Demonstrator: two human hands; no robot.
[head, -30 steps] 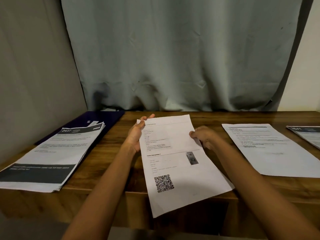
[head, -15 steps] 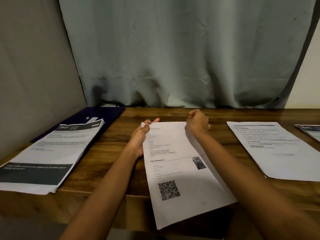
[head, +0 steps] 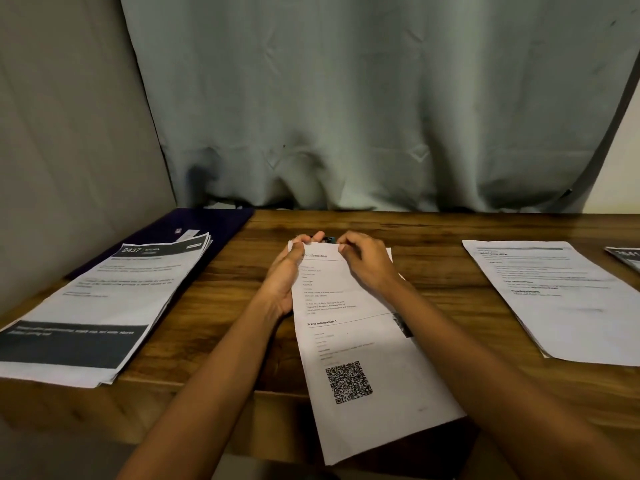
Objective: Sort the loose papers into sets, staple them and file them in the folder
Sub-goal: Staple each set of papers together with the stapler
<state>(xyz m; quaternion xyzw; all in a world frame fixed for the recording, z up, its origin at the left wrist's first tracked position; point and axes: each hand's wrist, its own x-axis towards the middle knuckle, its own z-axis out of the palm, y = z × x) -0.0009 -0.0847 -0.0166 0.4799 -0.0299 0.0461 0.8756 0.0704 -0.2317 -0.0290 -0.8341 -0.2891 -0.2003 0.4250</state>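
At table centre, below our grip: sheet set [head: 360, 341] overhanging near edge | left hand [head: 285, 278] pinching top-left corner | right hand [head: 367, 263] curled, pinching top edge | thin, floppy; we hold corners square.

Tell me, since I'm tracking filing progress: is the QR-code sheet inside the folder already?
No, the QR-code sheet lies on the table under both hands, apart from the folder at far left.

Wooden table [head: 433, 258] under paper stacks [head: 100, 306], folder [head: 207, 221].
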